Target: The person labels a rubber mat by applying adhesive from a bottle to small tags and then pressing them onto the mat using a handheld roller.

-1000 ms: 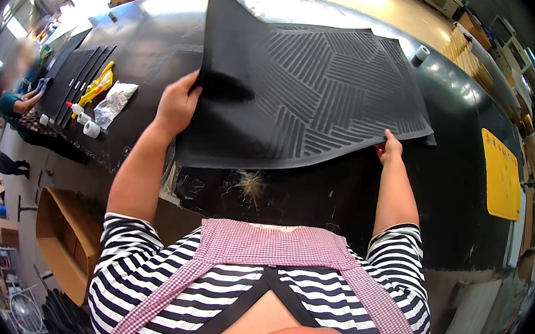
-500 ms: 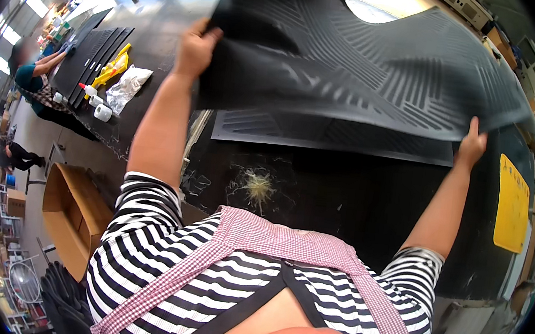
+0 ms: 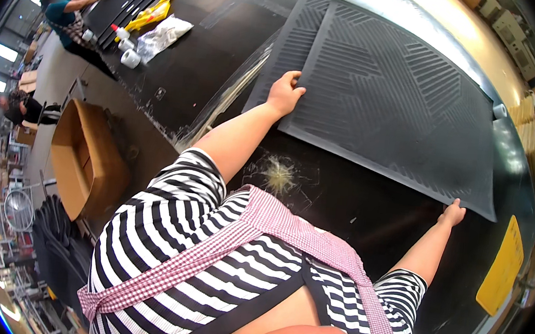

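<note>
A black rubber mat (image 3: 393,92) with raised ribs in slanting blocks lies over a second black mat (image 3: 298,30), whose left strip shows past the top mat's left edge. My left hand (image 3: 285,94) is closed at the left edge of the top mat, its fingertips against the rubber above the lower mat. At the front edge, close to the right corner, my right hand (image 3: 453,213) pinches the same mat with the thumb on top. Much of the lower mat is hidden.
The dark table (image 3: 336,200) bears a pale scuffed patch. A yellow sheet (image 3: 502,267) lies at right. White rolls (image 3: 130,58), a plastic bag (image 3: 164,37) and yellow packaging (image 3: 152,13) sit far left, near a co-worker (image 3: 68,15) handling mats. An open cardboard box (image 3: 89,161) stands left.
The mat that hung raised and curved in my hands now lies flatter over the lower one. Both hands have come down with it, and the view has turned.
</note>
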### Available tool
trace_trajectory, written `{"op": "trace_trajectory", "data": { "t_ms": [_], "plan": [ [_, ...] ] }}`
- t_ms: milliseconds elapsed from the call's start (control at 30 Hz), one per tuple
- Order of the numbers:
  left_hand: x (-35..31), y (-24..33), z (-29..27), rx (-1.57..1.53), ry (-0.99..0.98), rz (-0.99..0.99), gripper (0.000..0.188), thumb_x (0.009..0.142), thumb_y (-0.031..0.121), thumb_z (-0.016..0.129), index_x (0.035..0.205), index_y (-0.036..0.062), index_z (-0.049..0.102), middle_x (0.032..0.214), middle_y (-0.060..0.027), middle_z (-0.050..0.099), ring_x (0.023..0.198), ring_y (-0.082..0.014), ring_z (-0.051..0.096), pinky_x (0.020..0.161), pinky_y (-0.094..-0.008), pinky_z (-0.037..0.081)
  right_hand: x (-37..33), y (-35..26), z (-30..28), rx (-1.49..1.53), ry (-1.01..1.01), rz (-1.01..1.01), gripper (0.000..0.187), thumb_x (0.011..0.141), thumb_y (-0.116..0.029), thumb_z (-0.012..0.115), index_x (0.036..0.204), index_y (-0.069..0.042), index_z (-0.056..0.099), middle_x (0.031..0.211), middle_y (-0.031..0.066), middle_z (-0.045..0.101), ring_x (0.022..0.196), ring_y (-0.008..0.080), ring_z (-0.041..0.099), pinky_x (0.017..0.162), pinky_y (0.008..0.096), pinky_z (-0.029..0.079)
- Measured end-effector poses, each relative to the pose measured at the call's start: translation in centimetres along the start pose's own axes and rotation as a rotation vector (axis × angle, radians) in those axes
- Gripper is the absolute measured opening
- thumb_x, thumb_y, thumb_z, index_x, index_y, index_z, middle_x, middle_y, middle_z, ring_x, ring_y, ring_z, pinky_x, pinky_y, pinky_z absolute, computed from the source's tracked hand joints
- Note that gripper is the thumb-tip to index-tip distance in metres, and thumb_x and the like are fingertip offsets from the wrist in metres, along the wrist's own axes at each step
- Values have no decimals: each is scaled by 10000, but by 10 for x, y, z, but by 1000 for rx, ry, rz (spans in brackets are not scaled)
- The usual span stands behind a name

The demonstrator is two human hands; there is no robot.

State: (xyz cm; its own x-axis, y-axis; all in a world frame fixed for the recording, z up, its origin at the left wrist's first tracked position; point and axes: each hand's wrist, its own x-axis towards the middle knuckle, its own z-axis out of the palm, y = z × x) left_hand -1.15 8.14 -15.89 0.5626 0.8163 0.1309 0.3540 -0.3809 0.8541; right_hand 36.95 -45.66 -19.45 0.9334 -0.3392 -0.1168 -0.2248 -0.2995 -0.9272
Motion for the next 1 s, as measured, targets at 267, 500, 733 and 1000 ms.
{"op": "trace_trajectory", "data": {
  "t_ms": [267,500,733,1000],
  "plan": [
    [10,122,-30,-129,237,593,220,856,10,677,1073,37,711,1028,-134,679,929,-317,658,810,-352,524,-17,-101,7,-233,498,-752,349,953,-259,654,929,87,614,900,295,676,843,480,640,781,489,491],
    [23,2,-30,246,102,154,198,869,36,661,1045,50,749,985,-159,691,967,-320,664,864,-360,525,-9,-20,52,20,-159,-134,214,936,-187,632,913,20,585,803,80,633,550,177,573,473,299,444],
    [22,-8,-26,48,0,-44,251,868,110,693,1112,64,732,1101,-127,704,1055,-278,673,926,-366,522,-34,-7,44,178,151,-134,378,944,-217,640,1156,88,570,1098,173,650,894,236,636,770,354,517],
    [19,-15,-24,78,6,-18,255,897,91,656,1142,44,709,1139,-126,692,1052,-261,675,948,-354,517,-45,-20,35,294,54,41,306,916,-163,643,1123,44,555,1128,148,631,936,240,654,771,375,543]
  ]
}}
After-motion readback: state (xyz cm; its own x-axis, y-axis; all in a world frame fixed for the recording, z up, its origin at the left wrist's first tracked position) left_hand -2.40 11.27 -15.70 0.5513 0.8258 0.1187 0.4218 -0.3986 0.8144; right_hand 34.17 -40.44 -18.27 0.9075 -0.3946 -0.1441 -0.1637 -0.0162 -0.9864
